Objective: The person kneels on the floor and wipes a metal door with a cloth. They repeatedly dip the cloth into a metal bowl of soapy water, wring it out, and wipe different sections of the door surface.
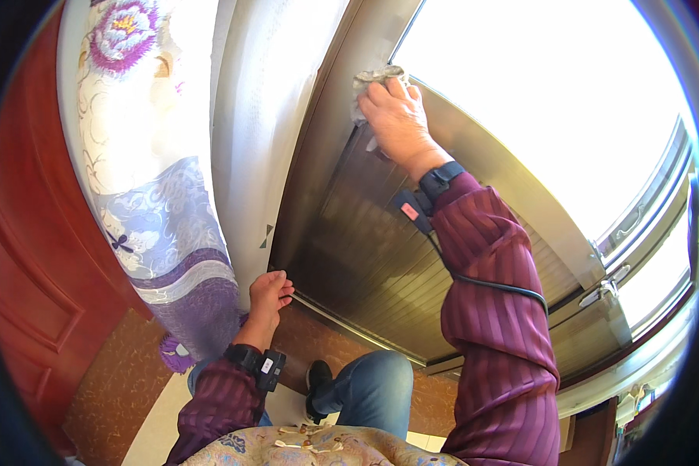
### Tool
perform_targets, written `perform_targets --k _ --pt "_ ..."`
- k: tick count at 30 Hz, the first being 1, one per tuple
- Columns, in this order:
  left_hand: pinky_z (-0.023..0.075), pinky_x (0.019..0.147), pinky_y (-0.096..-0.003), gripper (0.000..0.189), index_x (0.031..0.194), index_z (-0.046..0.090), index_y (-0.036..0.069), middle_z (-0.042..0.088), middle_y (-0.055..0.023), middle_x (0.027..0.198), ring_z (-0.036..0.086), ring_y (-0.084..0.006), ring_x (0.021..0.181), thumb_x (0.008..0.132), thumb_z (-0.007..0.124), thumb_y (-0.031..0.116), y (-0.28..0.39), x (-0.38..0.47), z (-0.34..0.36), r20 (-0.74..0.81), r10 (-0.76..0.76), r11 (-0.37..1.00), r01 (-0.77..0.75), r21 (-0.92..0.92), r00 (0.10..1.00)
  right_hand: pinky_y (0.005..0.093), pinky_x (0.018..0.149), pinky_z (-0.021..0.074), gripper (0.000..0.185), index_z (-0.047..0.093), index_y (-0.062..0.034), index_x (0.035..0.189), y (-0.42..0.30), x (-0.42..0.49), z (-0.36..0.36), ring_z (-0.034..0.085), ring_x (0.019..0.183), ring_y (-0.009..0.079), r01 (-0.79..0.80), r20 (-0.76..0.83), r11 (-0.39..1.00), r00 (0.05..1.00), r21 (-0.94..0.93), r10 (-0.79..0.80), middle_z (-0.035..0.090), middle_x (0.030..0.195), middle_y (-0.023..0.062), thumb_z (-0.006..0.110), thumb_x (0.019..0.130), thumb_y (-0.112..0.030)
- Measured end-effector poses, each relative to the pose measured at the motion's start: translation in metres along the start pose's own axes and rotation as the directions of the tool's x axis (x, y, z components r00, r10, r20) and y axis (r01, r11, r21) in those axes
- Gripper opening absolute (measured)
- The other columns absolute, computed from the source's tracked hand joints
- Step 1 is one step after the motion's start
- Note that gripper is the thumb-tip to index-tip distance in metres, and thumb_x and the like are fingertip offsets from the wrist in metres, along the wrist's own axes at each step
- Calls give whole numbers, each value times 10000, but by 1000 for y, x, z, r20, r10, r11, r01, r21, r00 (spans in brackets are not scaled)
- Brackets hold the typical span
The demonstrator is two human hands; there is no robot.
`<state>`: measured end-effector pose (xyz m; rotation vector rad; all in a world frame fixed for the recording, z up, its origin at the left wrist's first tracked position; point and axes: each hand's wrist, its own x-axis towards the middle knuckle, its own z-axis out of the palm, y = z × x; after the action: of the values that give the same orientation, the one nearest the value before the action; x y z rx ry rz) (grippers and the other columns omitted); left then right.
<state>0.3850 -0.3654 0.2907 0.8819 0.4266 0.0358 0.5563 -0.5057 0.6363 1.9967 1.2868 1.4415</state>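
My right hand (399, 119) presses a crumpled pale grey cloth (378, 74) against the metal door frame, beside the lower corner of the bright glass pane (536, 87). Under the glass, a ribbed lower door panel (378, 250) shows darker, wet-looking patches. Lower down, my left hand (269, 296) hangs with its fingers loosely bent and apart, and I see nothing in it. It is close to the white wall edge (250, 192) and the bottom of the door; whether it touches them I cannot tell.
A floral curtain (169, 233) with a purple lower band hangs at the left, before a red panelled door (29, 262). A metal handle (606, 287) projects at the right. A cable (501, 285) runs round my right sleeve. My knee (376, 384) is near the door's foot.
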Motion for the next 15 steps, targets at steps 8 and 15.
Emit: perform_targets --k 8,15 --pt "511 707 -351 225 1071 613 106 664 -51 911 634 -177 813 924 677 262 -1 -7 -3 52 3 1000 -2 -19 999 440 846 434 309 656 -149 1059 19 -35 -68 546 1041 248 -23 108 999 994 40 18 576 994 5 619 752 -156" --pt "513 697 -341 246 1081 613 97 664 -51 910 636 -171 808 926 682 275 -8 -6 -4 63 -8 1000 8 -4 998 450 840 442 156 656 -138 925 17 20 -9 536 1018 262 -176 -24 983 984 -52 175 561 965 18 611 775 -140"
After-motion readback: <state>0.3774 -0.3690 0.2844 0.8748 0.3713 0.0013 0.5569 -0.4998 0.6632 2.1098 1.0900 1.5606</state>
